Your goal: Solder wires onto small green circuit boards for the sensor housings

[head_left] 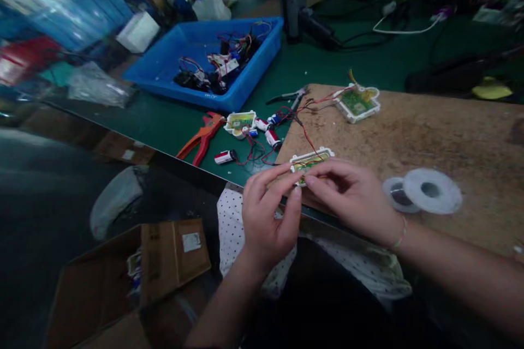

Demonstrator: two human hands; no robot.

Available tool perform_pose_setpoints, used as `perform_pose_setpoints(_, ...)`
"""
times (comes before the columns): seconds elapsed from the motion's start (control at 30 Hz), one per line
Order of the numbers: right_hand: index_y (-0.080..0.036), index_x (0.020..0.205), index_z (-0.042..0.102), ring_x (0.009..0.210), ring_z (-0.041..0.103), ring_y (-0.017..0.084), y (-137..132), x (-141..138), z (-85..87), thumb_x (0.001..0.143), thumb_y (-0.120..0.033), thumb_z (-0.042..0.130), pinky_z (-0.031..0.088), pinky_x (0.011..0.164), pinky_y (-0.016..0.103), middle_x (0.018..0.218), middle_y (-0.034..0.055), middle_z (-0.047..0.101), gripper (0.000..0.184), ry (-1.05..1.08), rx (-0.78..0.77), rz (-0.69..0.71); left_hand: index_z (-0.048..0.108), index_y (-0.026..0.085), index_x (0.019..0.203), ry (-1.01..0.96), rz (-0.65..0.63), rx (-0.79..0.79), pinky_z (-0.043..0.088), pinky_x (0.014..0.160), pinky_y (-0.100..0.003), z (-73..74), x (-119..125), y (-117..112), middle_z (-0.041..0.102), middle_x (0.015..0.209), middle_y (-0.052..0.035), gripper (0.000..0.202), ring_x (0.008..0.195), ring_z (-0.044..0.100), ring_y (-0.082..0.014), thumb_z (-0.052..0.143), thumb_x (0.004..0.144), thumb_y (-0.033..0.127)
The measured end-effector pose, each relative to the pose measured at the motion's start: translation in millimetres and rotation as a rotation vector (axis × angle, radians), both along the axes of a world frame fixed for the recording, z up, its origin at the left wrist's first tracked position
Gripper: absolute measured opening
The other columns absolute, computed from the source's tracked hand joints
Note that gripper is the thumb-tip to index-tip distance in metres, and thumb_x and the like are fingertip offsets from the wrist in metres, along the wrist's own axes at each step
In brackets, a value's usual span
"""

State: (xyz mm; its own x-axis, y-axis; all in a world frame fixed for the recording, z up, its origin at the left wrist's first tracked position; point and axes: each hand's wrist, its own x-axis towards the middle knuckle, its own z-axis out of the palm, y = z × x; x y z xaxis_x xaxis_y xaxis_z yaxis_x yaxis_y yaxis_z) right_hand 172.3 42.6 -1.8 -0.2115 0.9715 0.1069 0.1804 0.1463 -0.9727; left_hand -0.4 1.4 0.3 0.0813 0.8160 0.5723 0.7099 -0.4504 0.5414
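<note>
My left hand (268,212) and my right hand (352,196) meet at the near edge of a brown board (429,131). Both pinch a small white-framed circuit module (311,159) with a green board inside. Red and black wires (303,120) run from it toward small white cylindrical cells (272,136) on the green mat. A second module (240,121) lies among those cells. A third module (358,102) rests on the board's far corner.
Red-handled cutters (202,136) and a pair of pliers (290,98) lie on the green mat (172,120). A blue bin (204,60) with wired parts stands behind. Two solder spools (423,191) sit right of my hands. An open cardboard box (135,272) is on the floor.
</note>
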Motion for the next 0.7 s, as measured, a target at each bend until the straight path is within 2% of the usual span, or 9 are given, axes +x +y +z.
perform_pose_setpoints(0.17,-0.018,0.087,0.077,0.064,0.061,0.012,0.1,1.0,2.0,0.089,-0.030,0.070,0.045,0.055,0.024,0.080,0.0045,0.074,0.014,0.002,0.018,0.003,0.072,0.018,0.120,-0.011,-0.008,-0.015,0.051,0.107,-0.040,-1.1,-0.4,0.9,0.071,0.127,-0.0099,0.026,0.120,0.066,-0.0222,0.064,0.096,0.014)
perform_pose_setpoints(0.3,-0.018,0.087,0.077,0.062,0.060,0.012,1.0,1.9,2.1,0.089,-0.029,0.069,0.044,0.055,0.024,0.077,0.0035,0.073,0.013,-0.017,0.042,0.009,0.073,0.023,0.119,0.001,0.006,-0.032,0.052,0.106,-0.042,-2.5,0.1,-1.8,0.070,0.130,-0.0079,0.025,0.120,0.066,-0.0226,0.064,0.097,0.017)
perform_pose_setpoints(0.4,-0.018,0.086,0.078,0.062,0.058,0.011,1.0,2.2,2.6,0.089,-0.030,0.070,0.044,0.054,0.023,0.079,0.0042,0.074,0.014,-0.023,0.036,-0.001,0.071,0.024,0.125,0.002,0.030,-0.037,0.051,0.109,-0.043,-0.7,-14.7,2.4,0.068,0.137,-0.0068,0.029,0.125,0.064,-0.0231,0.063,0.098,0.020)
perform_pose_setpoints(0.47,-0.018,0.086,0.078,0.060,0.056,0.010,0.7,2.4,2.9,0.088,-0.031,0.071,0.042,0.053,0.023,0.080,0.0045,0.075,0.015,-0.023,0.027,0.000,0.065,0.023,0.135,0.004,0.125,-0.024,0.051,0.111,-0.044,0.5,-41.2,13.5,0.066,0.140,-0.0083,0.037,0.131,0.062,-0.0246,0.061,0.099,0.022)
perform_pose_setpoints(0.53,-0.018,0.086,0.079,0.058,0.054,0.010,0.3,2.5,2.7,0.088,-0.031,0.072,0.041,0.052,0.023,0.079,0.0043,0.075,0.015,-0.029,0.025,0.007,0.058,0.022,0.144,0.059,0.256,-0.031,0.051,0.111,-0.045,-0.3,-81.9,32.0,0.062,0.145,-0.0113,0.045,0.134,0.060,-0.0265,0.061,0.099,0.026)
perform_pose_setpoints(0.6,-0.018,0.087,0.079,0.058,0.054,0.010,0.0,2.5,2.1,0.088,-0.030,0.072,0.041,0.052,0.023,0.078,0.0041,0.074,0.014,-0.034,0.027,0.005,0.055,0.019,0.147,0.234,0.336,-0.126,0.036,0.125,-0.053,-4.0,-130.4,55.4,0.052,0.155,-0.0148,0.054,0.148,0.046,-0.0328,0.065,0.095,0.029)
perform_pose_setpoints(0.63,-0.018,0.087,0.079,0.058,0.054,0.010,-0.1,2.5,1.8,0.088,-0.030,0.072,0.041,0.052,0.023,0.077,0.0039,0.074,0.014,-0.034,0.030,0.001,0.053,0.018,0.148,0.312,0.351,-0.212,0.029,0.127,-0.058,-6.5,-154.5,67.6,0.045,0.161,-0.0173,0.060,0.152,0.039,-0.0374,0.067,0.092,0.030)
perform_pose_setpoints(0.67,-0.018,0.086,0.079,0.058,0.053,0.010,-0.3,2.3,1.5,0.088,-0.030,0.072,0.041,0.052,0.023,0.076,0.0036,0.073,0.014,-0.032,0.031,-0.004,0.053,0.013,0.148,0.327,0.344,-0.269,0.026,0.125,-0.064,-9.0,-176.6,79.4,0.045,0.160,-0.0218,0.065,0.153,0.036,-0.0429,0.070,0.088,0.030)
perform_pose_setpoints(0.7,-0.018,0.086,0.079,0.058,0.054,0.010,-0.4,2.1,1.3,0.088,-0.031,0.072,0.041,0.052,0.023,0.075,0.0035,0.073,0.014,-0.030,0.032,-0.007,0.055,0.006,0.145,0.332,0.325,-0.306,0.028,0.122,-0.069,-11.4,-195.8,90.2,0.050,0.155,-0.0261,0.067,0.150,0.039,-0.0471,0.073,0.084,0.029)
